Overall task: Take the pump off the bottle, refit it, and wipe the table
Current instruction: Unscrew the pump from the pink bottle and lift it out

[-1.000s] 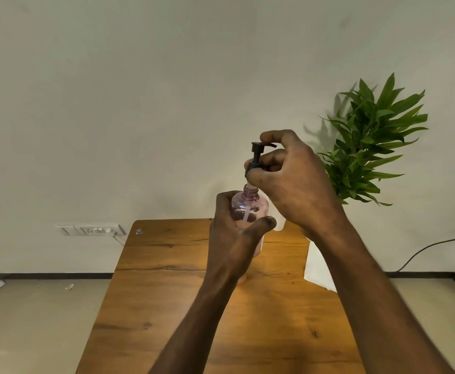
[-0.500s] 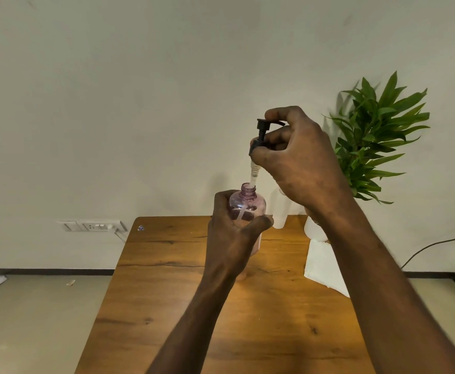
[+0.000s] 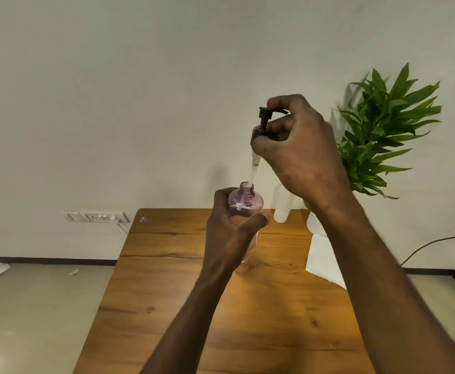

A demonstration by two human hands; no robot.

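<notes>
Gripping the clear pink bottle (image 3: 245, 203), our left hand (image 3: 227, 233) steadies it on the wooden table (image 3: 167, 279). Our right hand (image 3: 299, 149) pinches the black pump (image 3: 264, 117), its pale tube above the threaded neck.

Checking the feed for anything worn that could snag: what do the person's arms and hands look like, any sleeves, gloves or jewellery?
Both forearms are bare as far as the picture shows; no sleeve cuff comes into view. The left hand and the right hand wear no gloves. No watch, band or bracelet shows on either wrist, and no ring shows on the visible fingers. No markings or cables on the arms.
</notes>
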